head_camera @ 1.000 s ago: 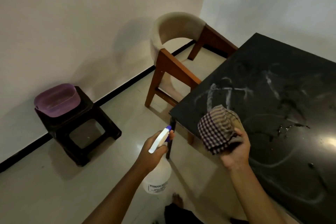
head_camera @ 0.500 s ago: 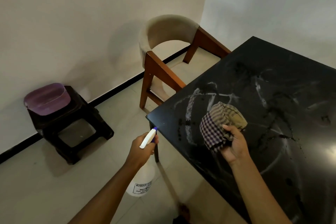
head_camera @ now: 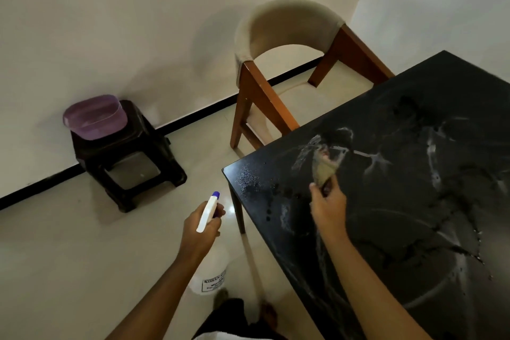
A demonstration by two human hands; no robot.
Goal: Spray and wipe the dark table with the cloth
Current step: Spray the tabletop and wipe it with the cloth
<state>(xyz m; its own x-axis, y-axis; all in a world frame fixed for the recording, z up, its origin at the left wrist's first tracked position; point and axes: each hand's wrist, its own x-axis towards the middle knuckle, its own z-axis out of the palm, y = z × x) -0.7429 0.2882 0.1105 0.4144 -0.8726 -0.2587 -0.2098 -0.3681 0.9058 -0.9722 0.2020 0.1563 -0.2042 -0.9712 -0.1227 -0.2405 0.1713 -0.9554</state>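
The dark table (head_camera: 414, 201) fills the right side, its top streaked with white smears and wet droplets near the left corner. My right hand (head_camera: 328, 204) holds the checked cloth (head_camera: 324, 171) over the table's left part; the cloth is blurred and stretched away from me. My left hand (head_camera: 202, 225) grips a white spray bottle (head_camera: 209, 276) with a purple-tipped nozzle, held off the table over the floor to the left of the corner.
A wooden chair with a beige curved back (head_camera: 289, 36) stands at the table's far-left side. A dark stool (head_camera: 129, 157) by the wall carries a purple basin (head_camera: 95, 116). My feet show at the bottom edge on the pale tiled floor (head_camera: 55, 270).
My right hand pushed the cloth forward across the table, flattening it out. The view shifted so the table corner sits further right. My left hand stays low with the bottle.
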